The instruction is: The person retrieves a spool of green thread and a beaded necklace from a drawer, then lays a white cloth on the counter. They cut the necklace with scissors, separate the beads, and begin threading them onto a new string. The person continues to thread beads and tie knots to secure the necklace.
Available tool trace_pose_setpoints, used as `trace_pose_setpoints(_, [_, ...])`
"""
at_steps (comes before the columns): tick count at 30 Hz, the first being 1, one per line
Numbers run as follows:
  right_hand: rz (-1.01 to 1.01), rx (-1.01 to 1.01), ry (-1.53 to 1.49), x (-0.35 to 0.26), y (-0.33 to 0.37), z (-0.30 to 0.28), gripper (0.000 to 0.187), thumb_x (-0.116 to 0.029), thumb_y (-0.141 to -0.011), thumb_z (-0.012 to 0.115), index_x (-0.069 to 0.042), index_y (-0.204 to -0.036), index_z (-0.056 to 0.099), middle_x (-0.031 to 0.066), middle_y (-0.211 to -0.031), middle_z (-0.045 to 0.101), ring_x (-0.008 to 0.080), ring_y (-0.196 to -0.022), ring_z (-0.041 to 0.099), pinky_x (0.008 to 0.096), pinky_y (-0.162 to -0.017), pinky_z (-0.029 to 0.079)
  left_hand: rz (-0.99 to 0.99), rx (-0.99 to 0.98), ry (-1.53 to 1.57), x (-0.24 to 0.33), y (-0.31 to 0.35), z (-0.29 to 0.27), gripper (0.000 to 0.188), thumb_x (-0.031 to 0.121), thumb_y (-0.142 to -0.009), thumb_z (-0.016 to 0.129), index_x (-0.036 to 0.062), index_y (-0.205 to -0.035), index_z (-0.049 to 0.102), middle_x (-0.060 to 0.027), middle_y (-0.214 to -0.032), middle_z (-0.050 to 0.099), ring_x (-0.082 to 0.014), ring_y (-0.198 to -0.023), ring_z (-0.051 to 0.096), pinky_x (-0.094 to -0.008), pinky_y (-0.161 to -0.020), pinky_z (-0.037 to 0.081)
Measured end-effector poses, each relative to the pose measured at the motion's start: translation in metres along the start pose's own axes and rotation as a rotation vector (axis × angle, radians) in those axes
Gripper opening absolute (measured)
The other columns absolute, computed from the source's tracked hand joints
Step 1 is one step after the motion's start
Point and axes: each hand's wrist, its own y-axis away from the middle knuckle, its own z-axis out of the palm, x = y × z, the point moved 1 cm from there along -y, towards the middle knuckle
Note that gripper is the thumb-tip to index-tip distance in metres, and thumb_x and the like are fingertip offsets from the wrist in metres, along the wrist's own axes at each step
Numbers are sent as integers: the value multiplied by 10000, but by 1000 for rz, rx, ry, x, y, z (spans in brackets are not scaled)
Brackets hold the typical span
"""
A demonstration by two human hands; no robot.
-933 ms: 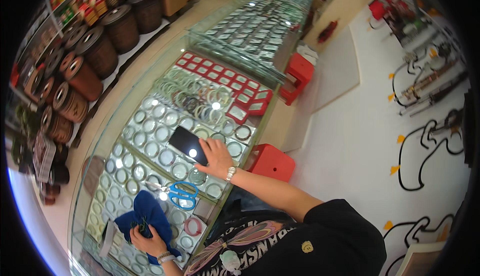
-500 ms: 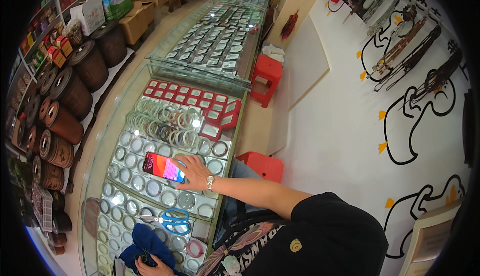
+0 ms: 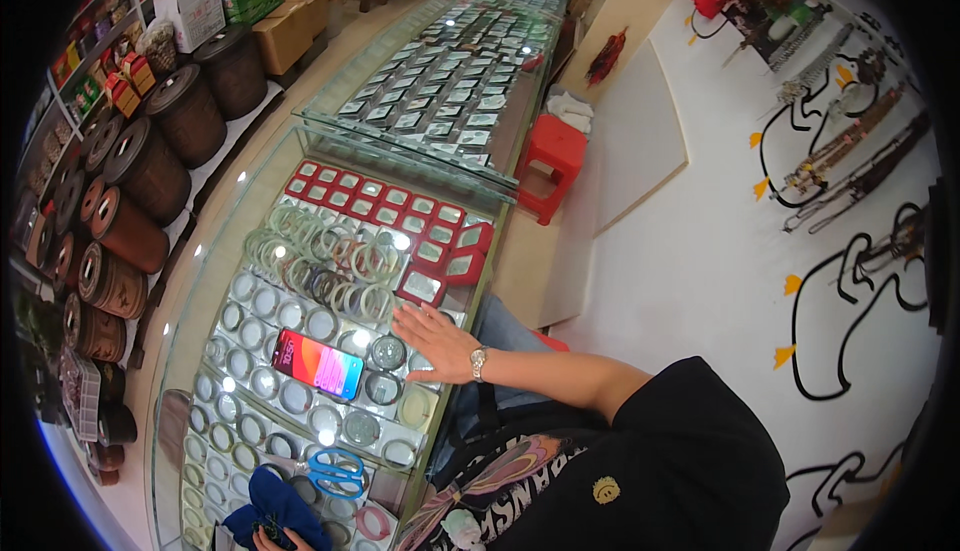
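A phone [image 3: 318,364] with a lit, colourful screen lies face up on the glass display counter [image 3: 262,163]. To its right my right hand [image 3: 432,343] is spread flat with the fingers apart, above the rows of bangles near the counter's edge; a metal watch is on that wrist. At the bottom edge my left hand [image 3: 283,541], partly cut off, has its fingers curled on a dark blue cloth [image 3: 277,503] with something dark green and stringy in it. Blue-handled scissors [image 3: 336,473] lie between the cloth and the phone.
Red-framed boxes [image 3: 396,198] and piled bangles [image 3: 322,251] fill the counter's far part. A pink bangle [image 3: 372,522] is near the scissors. A red stool [image 3: 551,156] stands to the right; dark lidded jars [image 3: 146,164] line the left. Necklaces [image 3: 850,131] hang on the white wall.
My right hand has let go of the phone and moved off it to the right, its fingers now spread. The phone stays on the counter. The view has shifted slightly.
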Motion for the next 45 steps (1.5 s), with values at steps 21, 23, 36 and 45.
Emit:
trace_pose_setpoints(21, [487,204,-1663,544,69,-206,280,-212,-990,566,-9,-1178,611,90,-1040,699,146,-985,664,258,-825,502,533,-522,443,760,-166,211,725,280,-863,660,86,-1484,341,-248,-1587,85,-438,-1459,95,-545,-1167,100])
trace_pose_setpoints(23, [663,231,-1650,575,90,-212,275,-190,-995,551,4,-1182,606,110,-1060,694,145,-991,654,261,-843,499,570,-528,452,816,-189,233,730,303,-883,645,91,-1497,313,-237,-1591,78,-437,-1459,101,-556,-1164,96])
trace_pose_setpoints(36, [1115,348,-1720,679,134,-195,334,-301,-957,593,-13,-1124,628,124,-980,705,134,-875,667,238,-754,521,762,-522,241,973,-249,281,767,461,-874,560,101,-1503,309,-231,-1585,140,-428,-1457,130,-549,-1175,74])
trace_pose_setpoints(45, [1145,265,-1691,810,76,-185,329,-291,-959,588,-20,-1141,625,128,-1004,702,142,-882,666,252,-753,528,1115,-715,367,1110,-264,296,947,631,-750,645,104,-1480,352,-269,-1549,211,-458,-1439,163,-604,-1145,84])
